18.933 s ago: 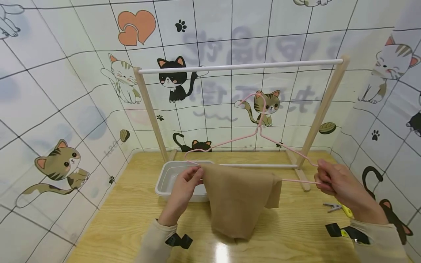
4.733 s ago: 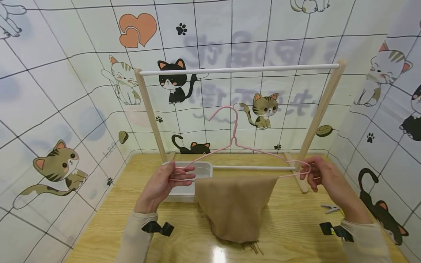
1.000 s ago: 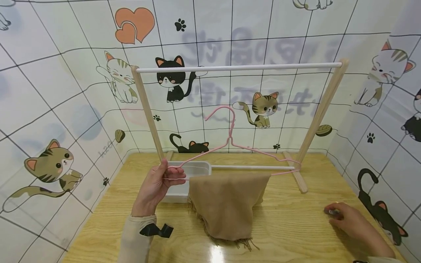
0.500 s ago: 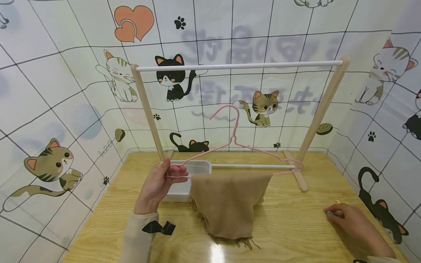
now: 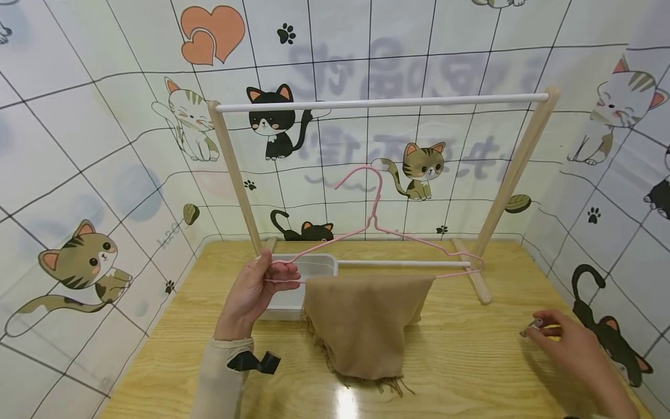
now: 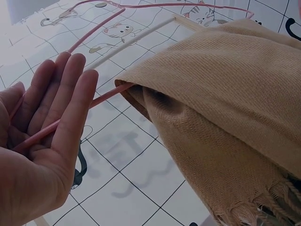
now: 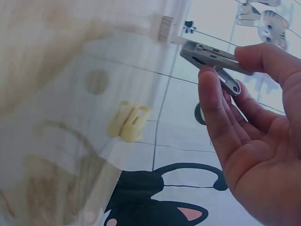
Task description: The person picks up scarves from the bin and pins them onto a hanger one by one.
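The tan cloth is draping over the bottom bar of the pink hanger, near the middle of the scene, with its fringed edge hanging toward the near side. The hanger's hook is pointing up and curving to the left, and its right end is extending bare past the cloth. With your left hand you are holding the hanger's left end; your thumb is lying on the wire, and your fingers are reaching almost straight under it, just left of the cloth. With your right hand, low on the right and well apart from the hanger, you are pinching a gray clothespin between thumb and fingers. In the right wrist view, some yellow pieces are showing near that hand. Beyond the cloth, on its far left, a pale tray is sitting on the wooden table, partly hidden. A rack with white rods and wooden uprights is standing on the far side. Behind it, a wall is showing grid lines and cartoon cats. You are wearing a black strap at the left sleeve.
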Demonstrator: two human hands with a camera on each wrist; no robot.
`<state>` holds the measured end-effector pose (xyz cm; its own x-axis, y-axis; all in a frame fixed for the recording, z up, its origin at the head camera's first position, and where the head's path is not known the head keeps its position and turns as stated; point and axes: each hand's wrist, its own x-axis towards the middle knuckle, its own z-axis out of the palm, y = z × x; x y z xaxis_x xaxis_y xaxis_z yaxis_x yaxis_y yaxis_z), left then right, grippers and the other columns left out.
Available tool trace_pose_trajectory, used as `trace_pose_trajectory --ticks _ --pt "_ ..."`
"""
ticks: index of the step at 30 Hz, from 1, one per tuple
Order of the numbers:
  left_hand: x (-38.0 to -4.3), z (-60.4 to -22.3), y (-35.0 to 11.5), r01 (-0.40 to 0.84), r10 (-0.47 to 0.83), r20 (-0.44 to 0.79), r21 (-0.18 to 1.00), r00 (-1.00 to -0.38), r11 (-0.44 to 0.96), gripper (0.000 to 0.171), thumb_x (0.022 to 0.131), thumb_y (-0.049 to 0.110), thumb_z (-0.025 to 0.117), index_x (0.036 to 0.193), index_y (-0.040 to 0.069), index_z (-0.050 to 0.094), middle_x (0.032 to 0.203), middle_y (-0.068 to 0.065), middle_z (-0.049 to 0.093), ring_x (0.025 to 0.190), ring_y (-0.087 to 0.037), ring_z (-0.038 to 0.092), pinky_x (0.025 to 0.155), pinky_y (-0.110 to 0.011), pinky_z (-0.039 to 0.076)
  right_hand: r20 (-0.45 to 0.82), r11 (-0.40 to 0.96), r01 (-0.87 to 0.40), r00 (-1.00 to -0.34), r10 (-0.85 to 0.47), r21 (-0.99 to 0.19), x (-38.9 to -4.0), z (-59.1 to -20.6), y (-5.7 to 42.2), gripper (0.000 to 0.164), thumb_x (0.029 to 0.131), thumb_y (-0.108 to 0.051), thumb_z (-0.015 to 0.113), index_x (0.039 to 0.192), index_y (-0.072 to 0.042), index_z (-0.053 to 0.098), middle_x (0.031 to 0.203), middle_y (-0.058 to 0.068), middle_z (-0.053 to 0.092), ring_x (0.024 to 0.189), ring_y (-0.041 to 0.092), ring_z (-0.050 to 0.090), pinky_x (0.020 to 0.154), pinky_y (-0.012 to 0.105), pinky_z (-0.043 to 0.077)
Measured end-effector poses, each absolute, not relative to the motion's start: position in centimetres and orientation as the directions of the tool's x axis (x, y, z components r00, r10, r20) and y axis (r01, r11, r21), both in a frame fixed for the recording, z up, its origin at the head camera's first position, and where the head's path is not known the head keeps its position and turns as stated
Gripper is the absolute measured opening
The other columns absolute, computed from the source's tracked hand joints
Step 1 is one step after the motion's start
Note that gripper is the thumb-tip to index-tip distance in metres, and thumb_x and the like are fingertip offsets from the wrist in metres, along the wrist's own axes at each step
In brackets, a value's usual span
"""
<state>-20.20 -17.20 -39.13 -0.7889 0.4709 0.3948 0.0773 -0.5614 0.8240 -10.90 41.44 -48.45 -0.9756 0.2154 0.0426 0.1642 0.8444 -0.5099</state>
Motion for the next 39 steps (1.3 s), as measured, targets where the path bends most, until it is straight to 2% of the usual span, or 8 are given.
trace_pose_trajectory --ticks 6,9,12,14,17,20,32,39 --pt "-20.2 -39.2 -17.2 0.071 0.468 0.389 0.823 -0.794 -0.564 0.055 0.113 0.030 0.034 0.099 0.006 0.082 0.101 -0.007 0.079 0.094 -0.019 0.077 0.084 -0.037 0.061 0.108 0.808 0.171 -0.954 0.278 -0.564 -10.3 -47.6 40.5 0.054 0.094 -0.034 0.076 0.127 0.005 0.058 0.122 0.034 0.063 0.104 0.052 0.067 0.056 0.025 0.052" --pt "-20.2 -39.1 -17.3 0.070 0.467 0.388 0.823 -0.794 -0.564 0.056 0.113 0.030 0.033 0.099 0.006 0.082 0.101 -0.007 0.079 0.094 -0.019 0.077 0.084 -0.037 0.061 0.128 0.787 0.171 -0.945 0.301 -0.592 -9.8 -47.2 40.3 0.059 0.094 -0.042 0.074 0.130 0.002 0.059 0.122 0.032 0.066 0.087 0.022 0.075 0.056 0.019 0.049" --pt "-20.2 -39.1 -17.3 0.071 0.471 0.390 0.824 -0.791 -0.563 0.057 0.114 0.029 0.032 0.100 0.006 0.082 0.101 -0.007 0.079 0.093 -0.019 0.077 0.084 -0.037 0.061 0.161 0.773 0.149 -0.937 0.309 -0.617 -9.4 -47.0 39.9 0.060 0.095 -0.043 0.074 0.132 0.002 0.060 0.118 0.028 0.069 0.075 -0.017 0.057 0.056 0.014 0.048" --pt "-20.2 -39.1 -17.3 0.073 0.473 0.390 0.826 -0.790 -0.559 0.057 0.114 0.029 0.031 0.100 0.006 0.082 0.101 -0.006 0.079 0.094 -0.018 0.077 0.084 -0.037 0.061 0.173 0.749 0.144 -0.929 0.328 -0.646 -9.1 -46.9 39.6 0.058 0.094 -0.041 0.074 0.131 0.002 0.062 0.109 0.013 0.074 0.075 -0.027 0.044 0.058 0.011 0.048" --pt "-20.2 -39.0 -17.3 0.071 0.471 0.383 0.829 -0.795 -0.554 0.056 0.113 0.031 0.032 0.100 0.007 0.082 0.101 -0.006 0.079 0.093 -0.018 0.077 0.084 -0.036 0.061 0.182 0.711 0.155 -0.910 0.373 -0.686 -8.8 -46.7 38.9 0.056 0.094 -0.039 0.076 0.130 0.002 0.063 0.097 -0.022 0.067 0.075 -0.028 0.045 0.058 0.009 0.048" --pt "-20.2 -39.0 -17.3 0.071 0.470 0.384 0.828 -0.795 -0.556 0.056 0.113 0.031 0.033 0.100 0.007 0.082 0.101 -0.006 0.079 0.093 -0.018 0.077 0.084 -0.036 0.061 0.176 0.678 0.176 -0.892 0.417 -0.714 -8.6 -46.4 38.2 0.056 0.093 -0.039 0.077 0.130 0.001 0.064 0.092 -0.041 0.049 0.075 -0.029 0.046 0.058 0.009 0.048" --pt "-20.3 -39.2 -17.3 0.080 0.476 0.393 0.829 -0.787 -0.553 0.056 0.114 0.030 0.032 0.101 0.007 0.081 0.100 -0.006 0.079 0.093 -0.018 0.077 0.083 -0.037 0.062 0.247 0.590 0.095 -0.846 0.472 -0.802 -7.7 -45.1 35.5 0.038 0.092 -0.021 0.079 0.122 0.001 0.070 0.089 -0.044 0.055 0.074 -0.020 0.060 0.060 0.009 0.051" --pt "-20.0 -39.0 -17.2 0.066 0.469 0.368 0.837 -0.803 -0.544 0.055 0.113 0.033 0.035 0.100 0.007 0.082 0.099 -0.006 0.080 0.092 -0.018 0.077 0.083 -0.036 0.062 0.296 0.522 -0.026 -0.848 0.440 -0.852 -7.4 -44.2 33.8 0.033 0.089 -0.005 0.080 0.120 0.001 0.072 0.094 -0.036 0.066 0.077 -0.013 0.068 0.064 0.009 0.054"
